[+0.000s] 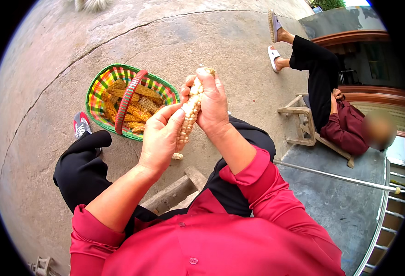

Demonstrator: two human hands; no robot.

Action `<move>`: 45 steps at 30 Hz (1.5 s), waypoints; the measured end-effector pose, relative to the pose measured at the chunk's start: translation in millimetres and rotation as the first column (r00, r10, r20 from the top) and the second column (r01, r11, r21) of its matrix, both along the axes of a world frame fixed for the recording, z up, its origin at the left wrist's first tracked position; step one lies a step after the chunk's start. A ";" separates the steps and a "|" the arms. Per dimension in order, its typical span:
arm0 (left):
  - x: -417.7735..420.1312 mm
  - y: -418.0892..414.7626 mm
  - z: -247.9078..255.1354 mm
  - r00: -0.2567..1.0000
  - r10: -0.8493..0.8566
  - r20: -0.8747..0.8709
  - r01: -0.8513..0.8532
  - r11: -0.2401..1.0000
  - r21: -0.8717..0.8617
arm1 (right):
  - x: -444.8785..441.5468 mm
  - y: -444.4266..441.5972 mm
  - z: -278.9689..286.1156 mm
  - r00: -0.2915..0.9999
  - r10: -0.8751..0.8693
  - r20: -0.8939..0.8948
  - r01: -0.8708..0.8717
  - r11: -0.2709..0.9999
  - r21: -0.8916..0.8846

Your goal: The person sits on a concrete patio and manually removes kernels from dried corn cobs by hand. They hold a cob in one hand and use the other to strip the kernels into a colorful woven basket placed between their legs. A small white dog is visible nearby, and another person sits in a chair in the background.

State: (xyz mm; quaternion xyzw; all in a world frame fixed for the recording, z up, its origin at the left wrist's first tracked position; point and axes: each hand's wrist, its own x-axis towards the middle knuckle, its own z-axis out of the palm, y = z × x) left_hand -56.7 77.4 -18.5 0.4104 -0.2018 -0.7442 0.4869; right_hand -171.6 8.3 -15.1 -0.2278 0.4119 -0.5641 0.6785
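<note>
A pale corn cob (189, 119) is held in front of me, slanting from upper right to lower left. My right hand (212, 98) wraps its upper part, with the thumb near the tip. Lower down, my left hand (162, 134) grips the cob's side, thumb and fingers against the kernels. Some rows look uneven, as if kernels are gone there. Just left of my hands stands a woven plaid basket (93, 96) with a green rim and a red handle (129, 100). Several yellow corn cobs (136, 112) lie inside it.
A small pale cob piece (177, 156) lies on the concrete ground (174, 45) below my hands. Part of a wooden stool (171, 191) shows between my legs. At right a person (344, 120) sits on a wooden chair (299, 120), near a metal rail (337, 177). White fur (97, 5) shows at the top edge.
</note>
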 end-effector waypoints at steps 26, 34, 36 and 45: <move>3.3 -6.2 0.6 0.996 -0.044 -0.072 0.045 0.999 0.014 | -1.3 -5.4 1.9 0.998 -0.060 0.027 0.060 0.998 0.000; -4.0 0.3 -3.1 0.994 0.093 0.064 -0.088 0.993 -0.076 | 5.9 -4.4 -2.9 0.998 -0.064 -0.015 0.064 0.997 -0.049; -2.1 -1.5 -1.6 0.993 0.069 0.096 -0.061 0.995 -0.080 | 6.9 -4.4 0.0 0.998 -0.067 -0.017 0.066 0.997 -0.051; 7.5 -14.7 -10.2 0.988 -0.002 -0.153 0.015 0.996 0.084 | 0.5 -6.7 -2.4 0.998 -0.045 0.039 0.046 0.999 -0.009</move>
